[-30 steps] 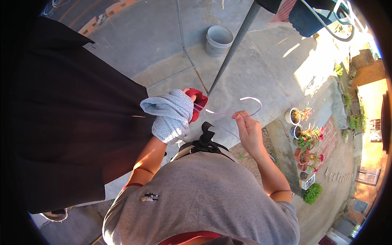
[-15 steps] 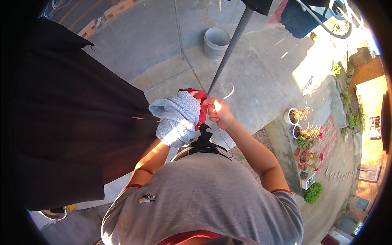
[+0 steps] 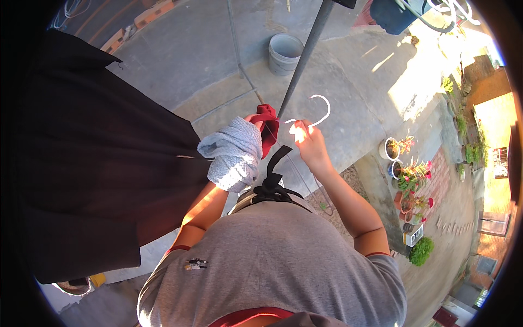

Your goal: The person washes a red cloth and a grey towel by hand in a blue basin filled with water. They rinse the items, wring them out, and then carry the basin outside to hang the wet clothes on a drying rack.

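My right hand (image 3: 309,146) is raised in front of my chest and grips a white wire hanger (image 3: 318,111) whose hook curls up and to the right. My left hand is hidden under a light grey-blue towel (image 3: 233,153) draped over it. A red garment (image 3: 268,126) sticks out from behind the towel, held up beside the hanger. A dark metal pole (image 3: 303,60) rises just beyond both hands.
A large black cloth (image 3: 92,163) hangs on my left. A grey bucket (image 3: 283,53) stands on the concrete floor (image 3: 180,60) beyond the pole. Potted plants (image 3: 406,174) line the right side, near a brick path.
My right hand swung in to the red garment, then drew back slightly right, lifting the white hanger so its hook shows above my fist. The towel-covered left hand stayed put.
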`<act>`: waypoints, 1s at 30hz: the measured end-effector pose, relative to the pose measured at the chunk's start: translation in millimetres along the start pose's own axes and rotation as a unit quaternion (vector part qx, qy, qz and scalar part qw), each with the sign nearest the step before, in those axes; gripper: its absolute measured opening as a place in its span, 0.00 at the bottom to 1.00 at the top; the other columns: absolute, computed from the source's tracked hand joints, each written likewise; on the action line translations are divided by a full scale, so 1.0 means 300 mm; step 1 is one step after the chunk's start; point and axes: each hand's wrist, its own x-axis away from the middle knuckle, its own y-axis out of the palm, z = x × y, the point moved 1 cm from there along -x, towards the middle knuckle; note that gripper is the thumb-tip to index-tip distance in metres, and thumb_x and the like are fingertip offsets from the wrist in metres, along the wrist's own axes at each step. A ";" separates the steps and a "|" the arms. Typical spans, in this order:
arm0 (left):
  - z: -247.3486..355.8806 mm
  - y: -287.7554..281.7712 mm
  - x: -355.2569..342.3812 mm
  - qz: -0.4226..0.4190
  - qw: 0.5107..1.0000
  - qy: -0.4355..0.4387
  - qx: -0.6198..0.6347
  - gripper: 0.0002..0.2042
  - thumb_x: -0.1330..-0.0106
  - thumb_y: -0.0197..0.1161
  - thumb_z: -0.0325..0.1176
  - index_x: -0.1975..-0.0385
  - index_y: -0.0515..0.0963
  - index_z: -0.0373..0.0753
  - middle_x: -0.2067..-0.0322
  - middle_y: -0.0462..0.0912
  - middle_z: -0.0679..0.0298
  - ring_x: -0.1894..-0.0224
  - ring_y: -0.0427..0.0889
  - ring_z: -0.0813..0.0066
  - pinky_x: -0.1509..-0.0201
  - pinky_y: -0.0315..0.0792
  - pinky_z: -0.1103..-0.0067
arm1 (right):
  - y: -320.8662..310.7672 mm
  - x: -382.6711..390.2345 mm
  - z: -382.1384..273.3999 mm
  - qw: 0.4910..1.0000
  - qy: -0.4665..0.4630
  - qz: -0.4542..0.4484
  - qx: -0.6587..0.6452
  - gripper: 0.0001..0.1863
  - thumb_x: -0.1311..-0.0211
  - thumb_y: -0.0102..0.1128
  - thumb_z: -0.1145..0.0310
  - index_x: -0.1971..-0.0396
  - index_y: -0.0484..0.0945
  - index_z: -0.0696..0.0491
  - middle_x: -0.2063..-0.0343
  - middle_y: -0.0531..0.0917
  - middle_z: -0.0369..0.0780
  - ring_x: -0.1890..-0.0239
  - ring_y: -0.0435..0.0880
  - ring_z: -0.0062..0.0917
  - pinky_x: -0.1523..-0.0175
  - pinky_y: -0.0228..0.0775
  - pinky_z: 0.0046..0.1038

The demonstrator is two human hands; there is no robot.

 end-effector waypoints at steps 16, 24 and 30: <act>0.102 0.043 0.106 -0.031 0.946 0.244 -0.212 0.16 0.41 0.59 0.28 0.52 0.71 0.44 0.58 0.74 0.58 0.58 0.76 0.64 0.56 0.69 0.75 | 0.092 -0.234 0.231 0.888 0.309 -0.086 -0.331 0.12 0.37 0.48 0.59 0.76 0.70 0.50 0.88 0.68 0.32 0.91 0.60 0.17 0.87 0.46 0.21; 0.102 0.021 0.139 0.119 0.943 0.219 -0.221 0.13 0.45 0.60 0.24 0.59 0.72 0.43 0.61 0.70 0.59 0.61 0.74 0.59 0.55 0.68 0.72 | 0.094 -0.194 0.010 0.927 0.060 0.015 -0.371 0.11 0.39 0.50 0.64 0.81 0.67 0.49 0.91 0.62 0.27 0.91 0.55 0.13 0.86 0.41 0.19; -0.027 -0.086 0.125 0.169 0.940 0.179 -0.238 0.09 0.47 0.63 0.28 0.68 0.69 0.40 0.69 0.71 0.58 0.64 0.73 0.60 0.58 0.67 0.72 | 0.124 -0.120 -0.170 0.896 -0.043 0.051 -0.440 0.12 0.37 0.49 0.63 0.80 0.64 0.46 0.92 0.57 0.26 0.92 0.51 0.11 0.85 0.40 0.18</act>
